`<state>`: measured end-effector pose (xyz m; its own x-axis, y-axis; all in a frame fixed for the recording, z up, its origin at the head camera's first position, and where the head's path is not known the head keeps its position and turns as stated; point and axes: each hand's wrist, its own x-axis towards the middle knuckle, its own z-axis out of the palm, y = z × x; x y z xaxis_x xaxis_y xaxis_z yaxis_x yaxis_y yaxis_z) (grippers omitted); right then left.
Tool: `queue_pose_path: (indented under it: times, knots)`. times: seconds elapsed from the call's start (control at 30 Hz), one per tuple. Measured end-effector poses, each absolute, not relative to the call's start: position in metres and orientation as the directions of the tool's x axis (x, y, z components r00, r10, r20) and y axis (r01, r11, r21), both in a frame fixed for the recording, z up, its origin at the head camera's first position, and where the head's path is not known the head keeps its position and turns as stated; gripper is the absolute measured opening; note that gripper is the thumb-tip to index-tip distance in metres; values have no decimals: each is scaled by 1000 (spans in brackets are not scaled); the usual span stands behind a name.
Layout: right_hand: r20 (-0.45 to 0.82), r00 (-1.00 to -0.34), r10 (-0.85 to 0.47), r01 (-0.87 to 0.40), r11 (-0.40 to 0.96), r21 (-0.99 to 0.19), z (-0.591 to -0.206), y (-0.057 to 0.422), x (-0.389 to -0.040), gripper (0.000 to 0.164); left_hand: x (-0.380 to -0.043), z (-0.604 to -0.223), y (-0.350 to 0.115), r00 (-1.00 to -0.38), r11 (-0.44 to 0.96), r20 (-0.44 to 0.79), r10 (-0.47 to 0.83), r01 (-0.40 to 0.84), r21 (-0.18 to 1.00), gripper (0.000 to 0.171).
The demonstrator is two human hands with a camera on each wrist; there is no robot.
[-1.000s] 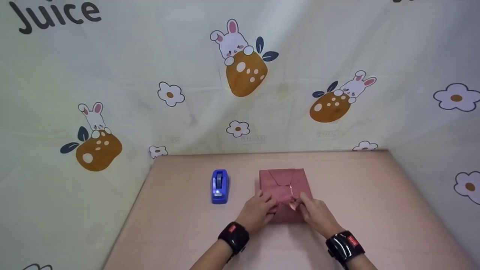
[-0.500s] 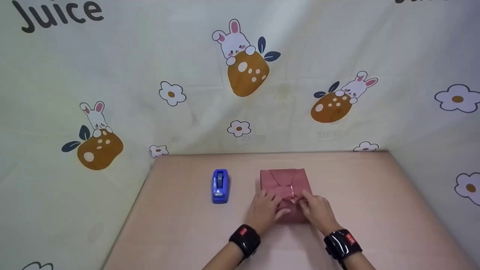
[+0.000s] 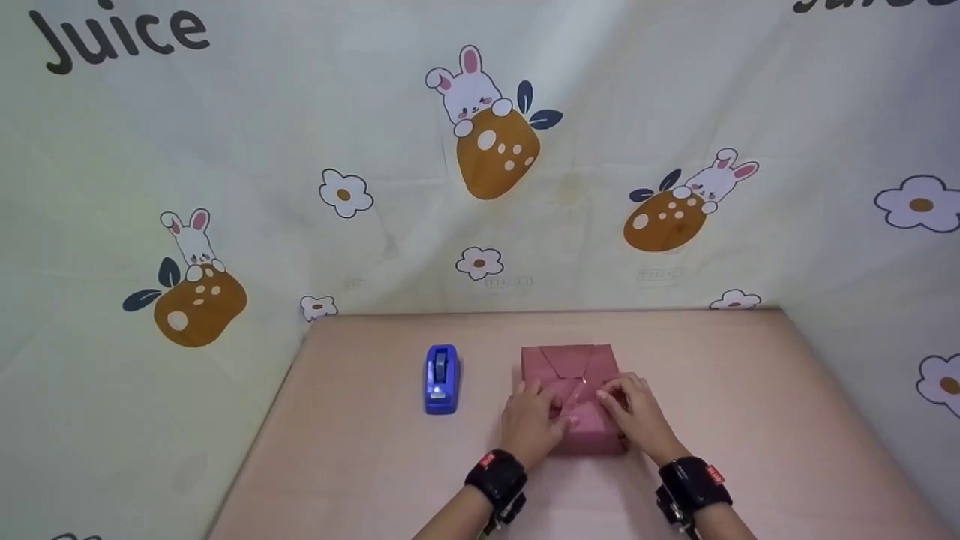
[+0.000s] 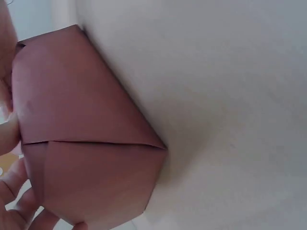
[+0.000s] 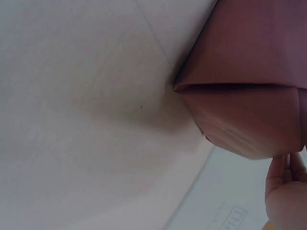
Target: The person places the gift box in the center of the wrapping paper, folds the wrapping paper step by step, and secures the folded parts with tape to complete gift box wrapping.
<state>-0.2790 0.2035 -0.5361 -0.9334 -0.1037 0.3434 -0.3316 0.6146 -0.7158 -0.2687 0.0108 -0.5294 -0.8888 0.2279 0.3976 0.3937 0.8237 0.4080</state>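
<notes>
A box wrapped in dull red paper [image 3: 600, 431] lies on the table, folded flaps across its top. Near the middle of the top, a small shiny strip [image 3: 583, 381] catches light. My left hand [image 3: 531, 424] rests on the left part of the top, fingers spread, thumb pointing right; in the left wrist view its fingers [image 4: 13, 187] lie along the box edge. My right hand [image 3: 637, 412] is at the top's right side, fingers bent, thumb and forefinger tips close together; I cannot tell whether they pinch anything. In the right wrist view its fingers [image 5: 276, 175] are at the box edge.
A blue tape dispenser [image 3: 441, 379] stands on the table, left of the box. Behind and beside the pale pink tabletop [image 3: 360, 465] hangs a cloth [image 3: 390, 97] printed with rabbits, fruit and flowers.
My right hand, earlier pinching something shiny over the box, has moved slightly right to its edge. My left hand has shifted right and its fingers have spread. The shiny strip shows less.
</notes>
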Motion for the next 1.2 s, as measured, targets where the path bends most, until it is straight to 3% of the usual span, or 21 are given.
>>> queue_pose_path:
  times: [0.1, 0.17, 0.27, 0.47, 0.6, 0.77, 0.83, 0.93, 1.07, 1.2]
  knots:
    - [260, -941, -216, -337, 630, -699, -535, 209, -273, 53, -269, -527, 13, -896, 825, 400, 192, 368, 428, 27]
    - [218, -941, -260, -336, 630, -700, -536, 212, -270, 66, -269, -527, 14, -900, 827, 395, 183, 358, 434, 28]
    - [202, -945, -258, -321, 599, -734, -539, 215, -272, 65, -269, -527, 13, -903, 829, 386, 191, 359, 429, 31]
    - [324, -917, -232, -398, 555, -730, -545, 213, -279, 55, -266, -528, 13, -890, 858, 405, 209, 366, 360, 50]
    - [433, -865, -252, -492, 590, -640, -549, 211, -279, 52, -257, -526, 21, -871, 913, 420, 255, 360, 192, 56]
    - [457, -853, -251, -499, 649, -574, -550, 210, -278, 57, -238, -523, 35, -806, 884, 369, 464, 445, -140, 44]
    - [460, -851, -252, -497, 666, -555, -549, 210, -277, 57, -231, -525, 39, -780, 845, 326, 534, 489, -215, 42]
    - [495, -823, -277, -531, 683, -501, -550, 208, -277, 48, -228, -531, 40, -790, 832, 263, 554, 524, -182, 46]
    - [531, -786, -317, -569, 707, -419, -553, 208, -277, 37, -234, -535, 38, -842, 866, 232, 487, 500, -3, 48]
    - [495, -800, -339, -545, 757, -361, -555, 209, -275, 34, -242, -538, 38, -862, 880, 241, 446, 472, 59, 46]
